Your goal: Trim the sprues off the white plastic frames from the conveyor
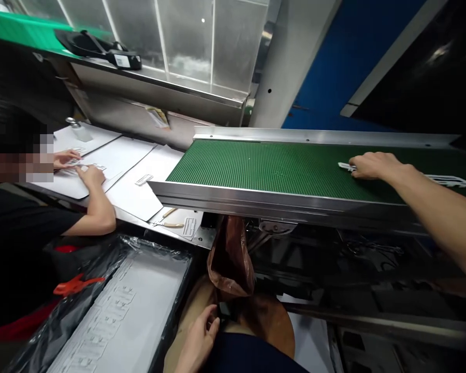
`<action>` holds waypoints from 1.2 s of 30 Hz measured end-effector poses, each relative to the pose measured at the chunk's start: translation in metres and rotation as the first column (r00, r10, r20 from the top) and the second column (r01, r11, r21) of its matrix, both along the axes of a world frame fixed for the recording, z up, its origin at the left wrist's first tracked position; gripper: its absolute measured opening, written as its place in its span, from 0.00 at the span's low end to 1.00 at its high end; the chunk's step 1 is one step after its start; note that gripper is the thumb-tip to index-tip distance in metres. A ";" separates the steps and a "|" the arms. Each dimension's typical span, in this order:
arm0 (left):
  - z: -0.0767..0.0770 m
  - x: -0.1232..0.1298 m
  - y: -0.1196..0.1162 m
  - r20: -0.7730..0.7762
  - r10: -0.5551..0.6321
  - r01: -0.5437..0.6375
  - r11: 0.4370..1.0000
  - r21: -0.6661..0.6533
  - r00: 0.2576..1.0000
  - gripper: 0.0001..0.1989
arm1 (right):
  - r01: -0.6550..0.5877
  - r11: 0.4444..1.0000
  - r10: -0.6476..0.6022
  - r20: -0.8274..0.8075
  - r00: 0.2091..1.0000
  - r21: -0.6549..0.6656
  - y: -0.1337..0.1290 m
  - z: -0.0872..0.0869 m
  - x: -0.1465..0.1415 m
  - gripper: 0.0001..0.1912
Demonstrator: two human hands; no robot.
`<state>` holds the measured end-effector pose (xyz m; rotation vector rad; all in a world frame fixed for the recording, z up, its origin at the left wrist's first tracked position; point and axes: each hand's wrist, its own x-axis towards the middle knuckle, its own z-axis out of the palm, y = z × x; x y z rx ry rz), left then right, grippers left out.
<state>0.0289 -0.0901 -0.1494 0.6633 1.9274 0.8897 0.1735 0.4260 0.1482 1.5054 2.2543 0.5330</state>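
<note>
On green belt [279, 171], white strip [346, 166] lengthwise under right hand [375, 166]

A dark navy garment [248, 355] covers the person's body at the near edge; the right hand [375, 166] and left hand [197, 344] are bare.

A green textured conveyor belt [279, 168] in a steel frame carries white cut-out pieces [448, 181] near its right end. Left of the belt, a steel-edged workbench [120, 215] holds overlapping white sheets [132, 178], a small white piece [144, 180], a wooden-handled tool [173, 225] and a glass bottle [79, 129]. Nearer than the belt, a black-plastic-wrapped tray [161, 259] holds a white sheet [151, 295] bearing rows of white pieces [108, 311]. Beyond the belt, a steel shelf [140, 77] carries a black object [101, 49].
</note>
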 end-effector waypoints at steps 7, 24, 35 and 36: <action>0.050 0.008 0.009 0.336 0.079 -0.154 0.967 0.203 0.938 0.21 | -0.383 0.905 0.366 -0.796 0.482 0.184 -0.126 0.023 -0.053 0.12; 0.062 -0.038 -0.050 0.800 0.527 -0.926 0.365 0.090 0.285 0.22 | -0.869 0.318 0.471 -0.733 0.491 -0.378 -0.324 -0.254 -0.289 0.24; 0.049 -0.041 -0.067 0.812 0.565 -0.960 0.280 -0.022 0.146 0.19 | -0.821 0.244 0.707 -0.484 0.515 -0.516 -0.281 -0.308 -0.387 0.43; 0.048 -0.042 -0.068 0.810 0.569 -0.960 0.279 -0.029 0.141 0.19 | -0.818 0.246 0.717 -0.470 0.515 -0.521 -0.282 -0.308 -0.390 0.43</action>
